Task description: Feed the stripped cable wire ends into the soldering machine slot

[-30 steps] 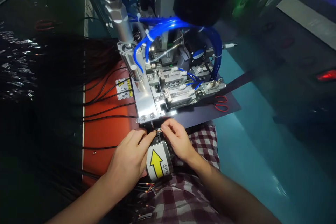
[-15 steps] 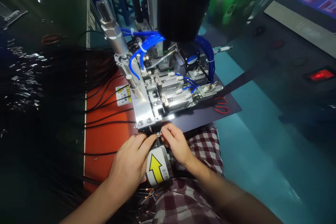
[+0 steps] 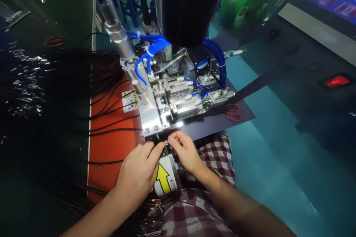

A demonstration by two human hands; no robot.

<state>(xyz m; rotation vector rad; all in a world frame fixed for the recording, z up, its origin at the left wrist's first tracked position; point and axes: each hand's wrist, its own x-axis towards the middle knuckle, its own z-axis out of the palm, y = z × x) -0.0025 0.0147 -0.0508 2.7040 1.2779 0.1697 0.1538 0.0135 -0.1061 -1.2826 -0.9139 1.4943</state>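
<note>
My left hand (image 3: pixel 140 166) is closed at the front edge of a metal machine (image 3: pixel 178 96), its thumb and forefinger pinching the end of a cable. Thin coloured wires (image 3: pixel 167 142) show between the fingertips of both hands. From the right, my right hand (image 3: pixel 185 152) pinches the tips of these wires, its fingers curled. Just below the hands is a white label with a yellow arrow (image 3: pixel 163 178) on a rounded part of the machine. How the wires sit between the fingers is too small to make out.
Black cables (image 3: pixel 115 130) run across the orange surface (image 3: pixel 108 148) on the left. Red-handled scissors (image 3: pixel 233 112) lie on the dark plate to the right. Further off are a green spool (image 3: pixel 244 2), a lit red switch (image 3: pixel 337 81) and small shiny parts (image 3: pixel 26 77). Loose wire ends (image 3: pixel 156 204) lie near my lap.
Both hands keep nearly the same pinching pose at the wires. The whole view has shifted slightly, and the machine appears a little further left.
</note>
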